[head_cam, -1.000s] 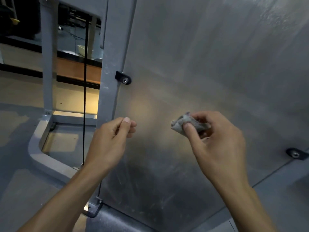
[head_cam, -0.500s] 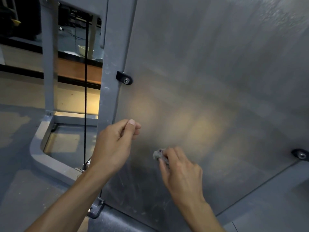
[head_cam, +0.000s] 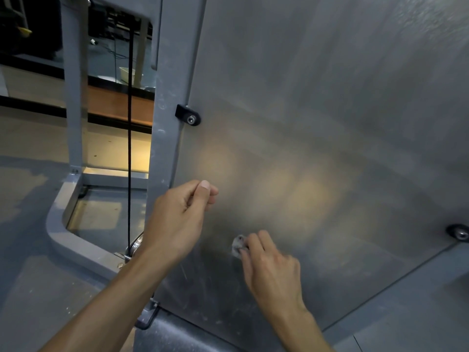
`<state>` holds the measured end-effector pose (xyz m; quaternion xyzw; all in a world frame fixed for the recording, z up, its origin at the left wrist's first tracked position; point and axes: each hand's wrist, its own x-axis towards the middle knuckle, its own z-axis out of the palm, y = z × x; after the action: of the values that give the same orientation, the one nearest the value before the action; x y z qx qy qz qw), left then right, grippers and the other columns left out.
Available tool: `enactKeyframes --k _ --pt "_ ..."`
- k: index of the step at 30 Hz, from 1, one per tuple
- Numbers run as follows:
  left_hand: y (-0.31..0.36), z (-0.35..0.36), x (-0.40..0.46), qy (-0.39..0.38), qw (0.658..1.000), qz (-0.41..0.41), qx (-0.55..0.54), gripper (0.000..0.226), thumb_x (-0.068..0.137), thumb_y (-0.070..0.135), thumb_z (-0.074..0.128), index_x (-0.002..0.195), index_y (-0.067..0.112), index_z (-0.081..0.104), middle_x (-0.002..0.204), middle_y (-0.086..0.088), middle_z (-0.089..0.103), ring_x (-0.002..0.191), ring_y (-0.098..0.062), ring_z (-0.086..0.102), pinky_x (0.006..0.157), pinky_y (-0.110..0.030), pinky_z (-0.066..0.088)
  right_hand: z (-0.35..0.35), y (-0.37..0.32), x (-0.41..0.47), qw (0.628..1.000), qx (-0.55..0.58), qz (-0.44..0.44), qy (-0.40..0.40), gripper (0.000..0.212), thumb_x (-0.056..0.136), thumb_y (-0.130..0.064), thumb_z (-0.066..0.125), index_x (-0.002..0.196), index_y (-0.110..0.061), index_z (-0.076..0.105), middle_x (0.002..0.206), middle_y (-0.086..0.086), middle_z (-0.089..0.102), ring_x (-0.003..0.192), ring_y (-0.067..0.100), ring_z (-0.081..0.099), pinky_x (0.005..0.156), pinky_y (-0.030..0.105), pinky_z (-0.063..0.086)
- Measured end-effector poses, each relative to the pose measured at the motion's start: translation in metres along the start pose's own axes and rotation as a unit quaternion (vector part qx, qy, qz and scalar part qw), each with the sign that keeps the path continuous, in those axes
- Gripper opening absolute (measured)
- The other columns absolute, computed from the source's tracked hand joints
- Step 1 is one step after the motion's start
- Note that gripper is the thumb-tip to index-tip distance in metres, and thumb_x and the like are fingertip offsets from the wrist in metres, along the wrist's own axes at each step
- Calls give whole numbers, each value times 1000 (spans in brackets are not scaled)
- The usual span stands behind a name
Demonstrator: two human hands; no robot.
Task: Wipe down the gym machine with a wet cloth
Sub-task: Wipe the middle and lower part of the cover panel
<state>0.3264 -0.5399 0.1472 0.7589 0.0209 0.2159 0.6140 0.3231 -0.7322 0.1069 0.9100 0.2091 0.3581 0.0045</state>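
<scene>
- Low on the machine's side panel (head_cam: 317, 102), toward its lower edge, the right hand (head_cam: 272, 275) presses a small wadded cloth (head_cam: 238, 245) against the metal; only a grey crumpled corner shows past the fingertips
- cloth looks soft, limp and very light; judged wet from the task, so likely to slide easily on the smooth sheet and to bunch rather than lie flat; best held by pinching the wad between fingertips and thumb, with the flat of the fingers behind it for pressure
- right hand: fingers curled over the cloth, pinning it to the panel; thumb hidden, so the exact pinch cannot be told
- cloth lies just beyond and under the right fingertips, up and left of the knuckles, touching the panel
- left hand (head_cam: 177, 219) hangs near the panel's left edge beside the grey upright post (head_cam: 167, 102); fingers loosely curled with the thumb resting against the forefinger, holding nothing visible; well apart from the cloth
- panel surface near the bottom edge shows pale scuffs and streaks below the cloth; judged the patch still wanting attention
- black bolt bracket (head_cam: 188, 116) sits at the panel's left edge, above both hands; a second fastener (head_cam: 458, 232) at the right edge; black cable (head_cam: 130, 138) runs down behind the post.
</scene>
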Motion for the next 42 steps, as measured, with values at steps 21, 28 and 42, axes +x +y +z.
enactKeyframes --k 21,28,42 --pt "-1 10 -3 -14 1000 4 -8 32 106 34 47 94 25 76 84 17 75 84 8 69 77 -19 51 -75 31 55 982 52 80 165 8 91 -23 71 87 -18 65 83 0 63 64 26 63 43 31 40" --pt "-3 18 -5 -18 1000 13 -8 30 106 30 50 90 26 75 85 24 74 82 9 69 78 -18 52 -24 27 1 999 11 31 33 19 93 -35 50 83 -22 59 80 -1 54 52 22 60 32 30 37" --pt "1 27 -9 -27 999 36 1 39 94 51 45 93 27 76 86 24 74 85 7 69 86 -33 57 -49 39 15 996 31 46 73 14 94 -33 57 85 -23 58 82 -1 57 54 24 61 36 30 38"
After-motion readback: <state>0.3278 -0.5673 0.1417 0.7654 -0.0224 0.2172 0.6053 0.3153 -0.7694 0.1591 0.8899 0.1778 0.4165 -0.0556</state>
